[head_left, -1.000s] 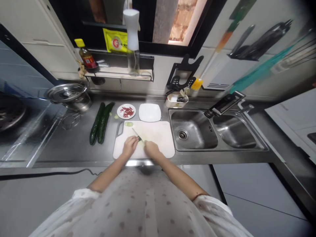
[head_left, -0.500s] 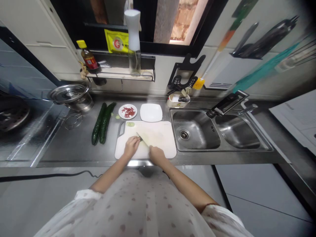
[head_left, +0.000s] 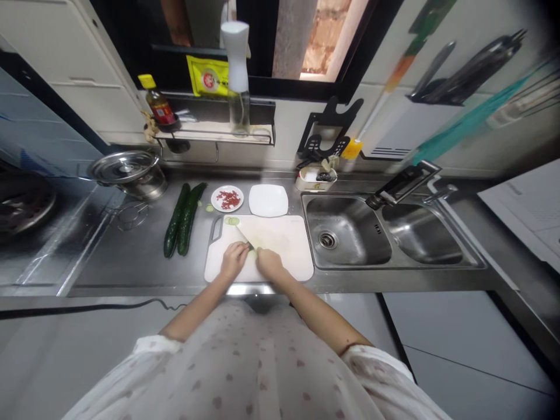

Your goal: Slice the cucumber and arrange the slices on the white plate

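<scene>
My right hand point(head_left: 269, 263) is closed around the handle of a kitchen knife point(head_left: 242, 235), whose blade points up and to the left over a white cutting board point(head_left: 297, 251). My left hand point(head_left: 235, 258) pinches a short piece of cucumber point(head_left: 251, 248) against the board, close beside the blade. Most of that piece is hidden by my fingers and the knife. A few overlapping cucumber slices point(head_left: 231, 221) lie at the board's upper left corner. Two whole dark green cucumbers point(head_left: 187, 219) rest on the counter left of the board.
Behind the board stand a small plate of chopped red bits point(head_left: 228, 199) and a white square plate point(head_left: 268, 200). A double sink point(head_left: 350, 230) adjoins on the right. At the left sits a lidded steel pot point(head_left: 144, 181); a shelf point(head_left: 210, 129) holds bottles above the counter.
The knife and my right hand have shifted left, so the blade reaches nearer the slices. My left hand stays almost in place on the cucumber piece.
</scene>
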`<state>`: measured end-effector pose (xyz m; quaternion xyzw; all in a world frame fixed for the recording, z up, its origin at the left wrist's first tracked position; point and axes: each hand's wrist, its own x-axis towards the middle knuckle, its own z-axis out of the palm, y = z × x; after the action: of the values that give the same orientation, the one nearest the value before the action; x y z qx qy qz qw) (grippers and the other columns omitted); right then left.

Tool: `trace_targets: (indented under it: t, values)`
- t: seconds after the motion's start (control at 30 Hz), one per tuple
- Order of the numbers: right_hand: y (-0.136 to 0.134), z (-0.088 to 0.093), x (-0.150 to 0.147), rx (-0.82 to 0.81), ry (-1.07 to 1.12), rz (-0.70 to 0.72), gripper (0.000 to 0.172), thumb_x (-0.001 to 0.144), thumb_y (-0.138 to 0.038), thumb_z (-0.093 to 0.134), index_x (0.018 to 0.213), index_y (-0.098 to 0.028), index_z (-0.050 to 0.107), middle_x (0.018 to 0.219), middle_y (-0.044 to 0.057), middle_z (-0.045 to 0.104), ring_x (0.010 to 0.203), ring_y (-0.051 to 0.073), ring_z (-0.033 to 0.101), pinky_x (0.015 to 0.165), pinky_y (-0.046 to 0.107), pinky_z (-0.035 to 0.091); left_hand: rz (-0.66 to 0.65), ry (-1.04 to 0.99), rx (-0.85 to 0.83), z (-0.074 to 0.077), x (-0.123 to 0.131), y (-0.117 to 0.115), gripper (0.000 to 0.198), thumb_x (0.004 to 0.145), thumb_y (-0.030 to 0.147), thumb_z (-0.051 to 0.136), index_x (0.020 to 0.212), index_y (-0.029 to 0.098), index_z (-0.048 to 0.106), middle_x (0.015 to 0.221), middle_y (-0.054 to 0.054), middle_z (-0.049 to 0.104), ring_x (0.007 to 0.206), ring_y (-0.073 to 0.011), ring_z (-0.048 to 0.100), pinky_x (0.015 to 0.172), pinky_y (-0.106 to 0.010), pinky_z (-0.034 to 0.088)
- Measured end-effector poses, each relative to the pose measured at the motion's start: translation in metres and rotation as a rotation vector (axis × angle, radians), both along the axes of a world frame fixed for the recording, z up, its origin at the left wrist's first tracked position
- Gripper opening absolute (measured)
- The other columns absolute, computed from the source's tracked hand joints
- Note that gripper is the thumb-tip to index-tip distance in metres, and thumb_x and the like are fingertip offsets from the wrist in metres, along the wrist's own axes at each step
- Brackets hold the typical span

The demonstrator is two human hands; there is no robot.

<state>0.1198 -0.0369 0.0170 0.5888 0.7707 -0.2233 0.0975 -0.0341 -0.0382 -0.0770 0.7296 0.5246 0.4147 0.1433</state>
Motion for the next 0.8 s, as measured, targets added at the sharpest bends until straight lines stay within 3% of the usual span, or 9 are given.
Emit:
trace_targets:
  t: [0.3,0.63,0.8]
  values:
    - [0.002,0.003,-0.003,0.009,-0.007,-0.007,0.03,0.091,-0.012,0.035,0.111,-0.012,0.058,0.099,0.014,0.069,0.097,0.021,0.064,0.076,0.028,0.046,-0.012,0.004,0.026,0.002,0.0,0.0,0.019,0.091,0.025,0.05,0.097,0.02,0.067,0.097,-0.008,0.068,0.093,-0.0188,0.061,0.086,-0.036,0.051]
    - [-0.024,-0.002,0.021,-0.003,-0.066,-0.007,0.027,0.09,-0.011,0.036,0.106,-0.014,0.057,0.093,0.015,0.069,0.092,0.023,0.066,0.073,0.03,0.046,-0.001,-0.039,0.022,0.001,0.002,0.0,0.018,0.091,0.025,0.051,0.096,0.021,0.068,0.096,-0.008,0.068,0.092,-0.019,0.062,0.084,-0.036,0.052]
    - [-0.023,-0.003,0.022,-0.01,-0.07,-0.003,0.027,0.089,-0.01,0.036,0.106,-0.014,0.057,0.093,0.014,0.068,0.092,0.021,0.065,0.073,0.028,0.046,0.0,-0.037,0.01,0.001,0.002,0.0,0.018,0.09,0.024,0.051,0.095,0.021,0.068,0.095,-0.007,0.068,0.092,-0.0188,0.061,0.084,-0.036,0.052]
